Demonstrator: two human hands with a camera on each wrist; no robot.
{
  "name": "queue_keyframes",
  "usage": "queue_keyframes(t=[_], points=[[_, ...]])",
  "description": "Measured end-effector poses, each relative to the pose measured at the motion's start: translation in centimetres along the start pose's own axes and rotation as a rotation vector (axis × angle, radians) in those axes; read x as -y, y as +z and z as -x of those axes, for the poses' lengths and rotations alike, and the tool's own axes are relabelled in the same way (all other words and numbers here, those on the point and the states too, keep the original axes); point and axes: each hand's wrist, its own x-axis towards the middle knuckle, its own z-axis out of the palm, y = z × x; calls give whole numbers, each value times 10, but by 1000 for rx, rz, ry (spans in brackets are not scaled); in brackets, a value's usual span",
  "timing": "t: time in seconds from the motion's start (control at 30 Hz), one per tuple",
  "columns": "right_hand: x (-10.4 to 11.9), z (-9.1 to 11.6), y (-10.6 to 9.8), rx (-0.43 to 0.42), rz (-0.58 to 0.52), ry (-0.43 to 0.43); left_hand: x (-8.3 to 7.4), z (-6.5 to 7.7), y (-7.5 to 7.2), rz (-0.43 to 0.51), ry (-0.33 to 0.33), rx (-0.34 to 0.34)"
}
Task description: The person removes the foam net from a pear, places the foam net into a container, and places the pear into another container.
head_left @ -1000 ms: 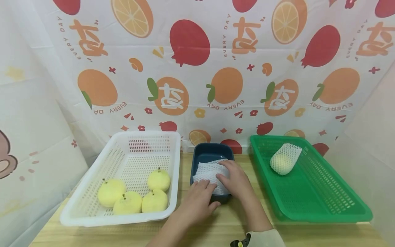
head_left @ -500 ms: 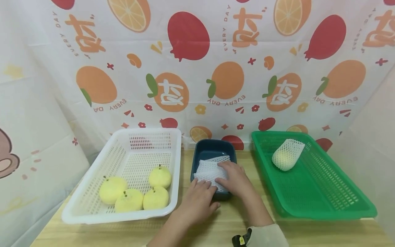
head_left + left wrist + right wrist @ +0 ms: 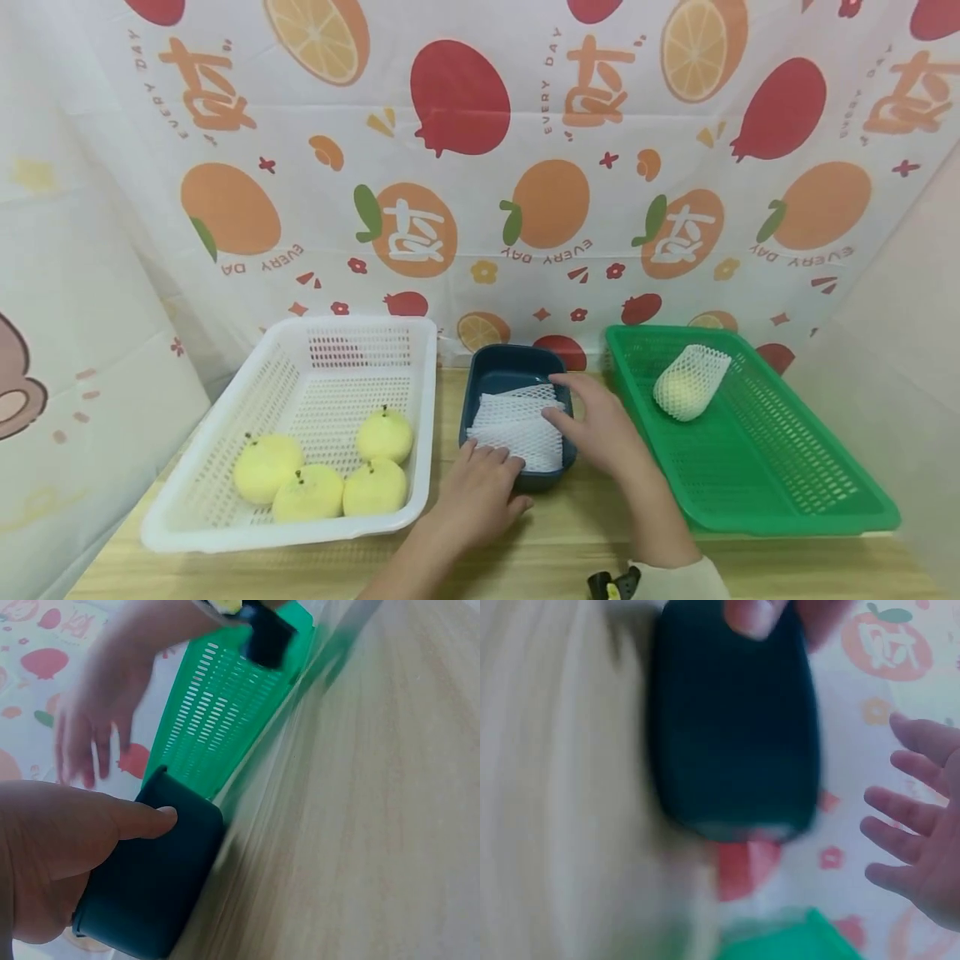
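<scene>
A dark navy plastic box (image 3: 517, 358) stands mid-table with white foam net sleeves (image 3: 517, 429) lying flat inside. My left hand (image 3: 480, 492) holds its near left edge; in the left wrist view the thumb (image 3: 150, 821) presses the outer wall, and the fingers go over the rim. My right hand (image 3: 603, 429) hovers by the box's right side, holding nothing. Its fingers are spread in the right wrist view (image 3: 930, 817). The box (image 3: 735, 735) is blurred there.
Left of the box, a white basket (image 3: 431, 400) bears several yellow pears (image 3: 307, 493). To the right, a green basket (image 3: 772, 467) contains one pear in a foam net (image 3: 686, 387). A fruit-print cloth (image 3: 480, 208) hangs behind the wooden table (image 3: 555, 550).
My right hand has drawn back from the foam net sleeves, rightward and up, its fingers opening. The left hand stays at the box's edge. The head view shifts slightly.
</scene>
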Motion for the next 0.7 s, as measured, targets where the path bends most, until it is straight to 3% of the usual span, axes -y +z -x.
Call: queue_keyframes(t=[0.17, 0.37, 0.53, 0.7], points=[[0, -10, -60, 25, 64, -72, 2, -1, 4, -31, -18, -44], [-22, -46, -129, 124, 199, -67, 5, 5, 4, -60, -81, -82], [-67, -71, -147, 220, 327, -55, 3, 8, 7, -76, -103, -104], [-118, -74, -152, 261, 411, 0, -7, 0, 15, -99, -80, -119]])
